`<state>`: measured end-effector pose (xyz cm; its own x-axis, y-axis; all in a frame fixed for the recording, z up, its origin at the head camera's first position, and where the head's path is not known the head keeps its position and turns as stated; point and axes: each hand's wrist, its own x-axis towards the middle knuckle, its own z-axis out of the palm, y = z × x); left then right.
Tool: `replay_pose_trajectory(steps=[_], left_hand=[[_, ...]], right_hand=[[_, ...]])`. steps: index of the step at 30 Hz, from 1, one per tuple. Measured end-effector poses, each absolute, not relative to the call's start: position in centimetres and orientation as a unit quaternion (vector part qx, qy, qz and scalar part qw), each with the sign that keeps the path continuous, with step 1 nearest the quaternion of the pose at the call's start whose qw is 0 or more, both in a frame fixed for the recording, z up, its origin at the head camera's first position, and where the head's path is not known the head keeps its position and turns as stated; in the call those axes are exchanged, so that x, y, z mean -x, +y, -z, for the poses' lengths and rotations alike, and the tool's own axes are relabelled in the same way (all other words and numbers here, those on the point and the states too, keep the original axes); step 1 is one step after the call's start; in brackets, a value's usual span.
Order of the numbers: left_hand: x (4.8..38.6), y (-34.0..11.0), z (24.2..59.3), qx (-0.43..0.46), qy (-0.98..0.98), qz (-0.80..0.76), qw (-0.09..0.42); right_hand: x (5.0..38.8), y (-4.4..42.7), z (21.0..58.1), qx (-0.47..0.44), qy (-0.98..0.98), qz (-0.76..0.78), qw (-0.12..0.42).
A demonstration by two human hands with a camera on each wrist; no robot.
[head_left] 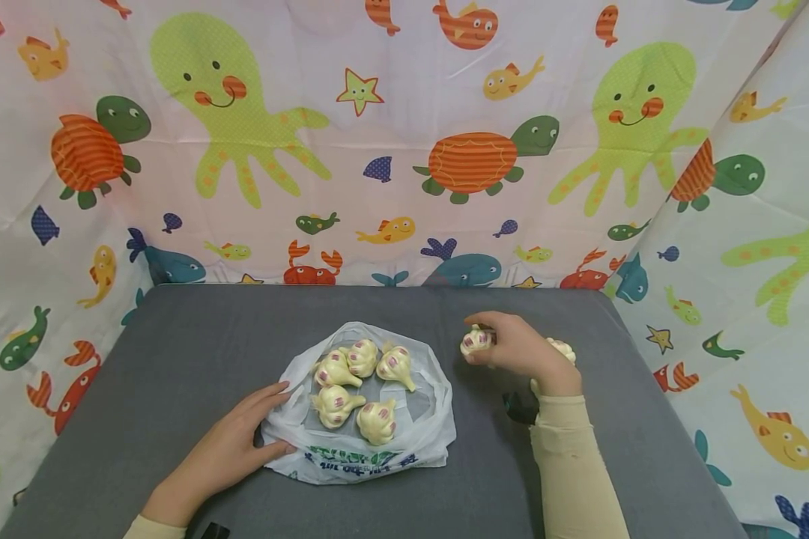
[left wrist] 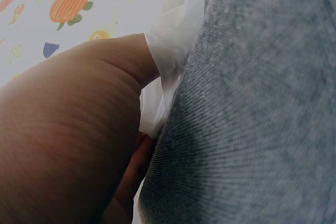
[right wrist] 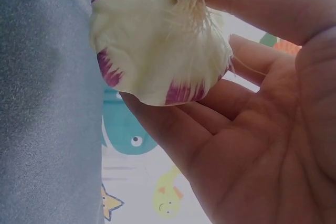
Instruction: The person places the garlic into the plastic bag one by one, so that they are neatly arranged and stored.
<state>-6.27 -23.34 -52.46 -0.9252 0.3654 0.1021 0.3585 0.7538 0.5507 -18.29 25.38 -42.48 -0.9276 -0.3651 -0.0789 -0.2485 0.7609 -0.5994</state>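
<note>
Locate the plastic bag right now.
In the head view, the plastic bag lies left of centre, between the left hand, touching its left edge, and the right hand, holding a garlic bulb.

Purple-marked garlic bulb [right wrist: 152,45]; five others [head_left: 335,369] in bag [head_left: 418,438]

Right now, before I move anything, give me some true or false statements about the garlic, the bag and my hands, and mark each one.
1. The right hand holds a garlic bulb. True.
2. The plastic bag shows only three bulbs inside. False: five bulbs show there.
3. The left hand grips a bulb. False: it touches the bag.
4. The right wrist view shows the held bulb's roots. True.
5. The tabletop is bright red. False: the tabletop is grey.
6. More garlic shows, partly hidden, beside the right wrist. True.
</note>
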Motion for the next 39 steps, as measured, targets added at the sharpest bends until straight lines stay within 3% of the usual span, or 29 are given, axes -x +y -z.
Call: replay_pose_trajectory(steps=[39], left_hand=[[6.2, -23.3, 52.3, -0.195, 0.936, -0.293, 0.007]], right_hand=[[17.7, 21.1, 42.4, 0.262, 0.917, 0.286, 0.091]])
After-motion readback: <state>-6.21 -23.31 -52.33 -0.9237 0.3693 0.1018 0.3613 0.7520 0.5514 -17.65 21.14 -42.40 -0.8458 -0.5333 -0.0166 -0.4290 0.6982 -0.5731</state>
